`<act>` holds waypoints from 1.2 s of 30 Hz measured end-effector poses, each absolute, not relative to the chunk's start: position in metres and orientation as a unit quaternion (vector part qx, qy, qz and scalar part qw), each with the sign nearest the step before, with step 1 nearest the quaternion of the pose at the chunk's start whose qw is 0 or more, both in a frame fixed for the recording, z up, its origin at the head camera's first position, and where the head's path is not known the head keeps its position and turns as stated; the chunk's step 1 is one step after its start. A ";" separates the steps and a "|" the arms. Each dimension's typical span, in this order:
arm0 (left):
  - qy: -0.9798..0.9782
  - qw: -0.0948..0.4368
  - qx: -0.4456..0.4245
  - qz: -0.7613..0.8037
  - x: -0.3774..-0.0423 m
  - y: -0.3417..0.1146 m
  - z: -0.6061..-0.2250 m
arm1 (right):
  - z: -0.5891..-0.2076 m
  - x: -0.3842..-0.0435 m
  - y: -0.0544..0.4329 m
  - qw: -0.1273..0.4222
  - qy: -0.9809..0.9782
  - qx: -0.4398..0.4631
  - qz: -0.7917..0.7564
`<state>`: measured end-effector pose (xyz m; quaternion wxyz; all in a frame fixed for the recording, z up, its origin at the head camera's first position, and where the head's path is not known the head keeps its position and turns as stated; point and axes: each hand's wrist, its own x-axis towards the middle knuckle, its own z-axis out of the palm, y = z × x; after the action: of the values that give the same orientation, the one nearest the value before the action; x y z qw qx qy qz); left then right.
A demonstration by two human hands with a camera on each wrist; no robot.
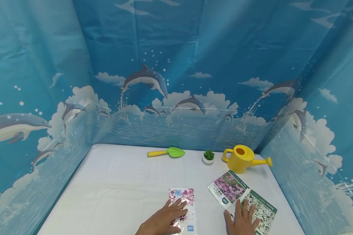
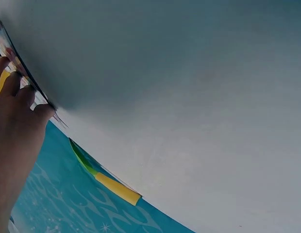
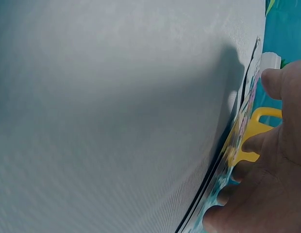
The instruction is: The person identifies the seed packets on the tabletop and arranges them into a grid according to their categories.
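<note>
My left hand (image 1: 166,218) lies with fingers spread on a white seed packet with pink blossoms (image 1: 190,204), at the front middle of the table. To the right, my right hand (image 1: 243,221) is over a seed packet with white flowers (image 1: 264,212), fingers apart and nearly straight, covering its lower left part. Another seed packet, with pink-purple flowers (image 1: 230,186), sits tilted just behind it, their edges meeting. From the right wrist view, the fingers (image 3: 242,170) rest along the thin packets. Seen from the left wrist, the fingertips (image 2: 43,110) are at the packet's edge.
A yellow toy watering can (image 1: 239,162) stands at the back right, spout pointing right. Beside it is a small potted succulent (image 1: 209,155). A toy trowel (image 1: 157,153) with green blade lies at the back middle. Blue dolphin-print curtains (image 1: 176,130) enclose the white table (image 1: 111,189).
</note>
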<state>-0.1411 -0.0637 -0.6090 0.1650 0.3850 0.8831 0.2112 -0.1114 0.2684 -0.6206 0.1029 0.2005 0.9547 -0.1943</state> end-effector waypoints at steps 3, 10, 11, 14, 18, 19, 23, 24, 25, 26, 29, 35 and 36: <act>0.880 0.168 0.387 0.217 -0.140 -0.068 -0.609 | -0.621 -0.111 0.269 0.104 0.954 0.197 -0.199; 0.877 0.170 0.390 0.225 -0.134 -0.077 -0.606 | -0.620 -0.112 0.268 0.101 0.957 0.187 -0.198; 0.876 0.168 0.393 0.223 -0.134 -0.079 -0.606 | -0.621 -0.113 0.267 0.100 0.957 0.187 -0.196; 0.877 0.169 0.392 0.220 -0.131 -0.082 -0.606 | -0.622 -0.114 0.267 0.099 0.958 0.184 -0.195; 0.881 0.173 0.383 0.217 -0.128 -0.085 -0.608 | -0.623 -0.115 0.266 0.101 0.959 0.183 -0.190; 0.881 0.172 0.383 0.216 -0.127 -0.086 -0.609 | -0.623 -0.115 0.266 0.102 0.960 0.182 -0.189; 0.876 0.145 0.401 0.226 -0.128 -0.092 -0.616 | -0.623 -0.115 0.266 0.102 0.960 0.177 -0.193; 0.874 0.135 0.408 0.228 -0.128 -0.093 -0.618 | -0.622 -0.116 0.267 0.101 0.960 0.175 -0.194; 0.871 0.124 0.415 0.231 -0.127 -0.095 -0.621 | -0.622 -0.116 0.267 0.099 0.960 0.173 -0.198; 0.868 0.112 0.421 0.237 -0.127 -0.096 -0.623 | -0.621 -0.116 0.268 0.097 0.959 0.171 -0.203; 0.861 0.087 0.433 0.251 -0.126 -0.101 -0.629 | -0.620 -0.116 0.269 0.086 0.961 0.161 -0.208; 0.863 0.075 0.424 0.264 -0.121 -0.106 -0.632 | -0.618 -0.118 0.267 0.077 0.961 0.146 -0.221; 0.864 0.076 0.421 0.267 -0.121 -0.107 -0.633 | -0.618 -0.118 0.266 0.075 0.961 0.144 -0.224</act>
<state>-0.1209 -0.1071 -0.6328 0.0762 0.4208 0.8635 0.2673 -0.1183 0.2665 -0.6183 0.0755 0.1438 0.9610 -0.2240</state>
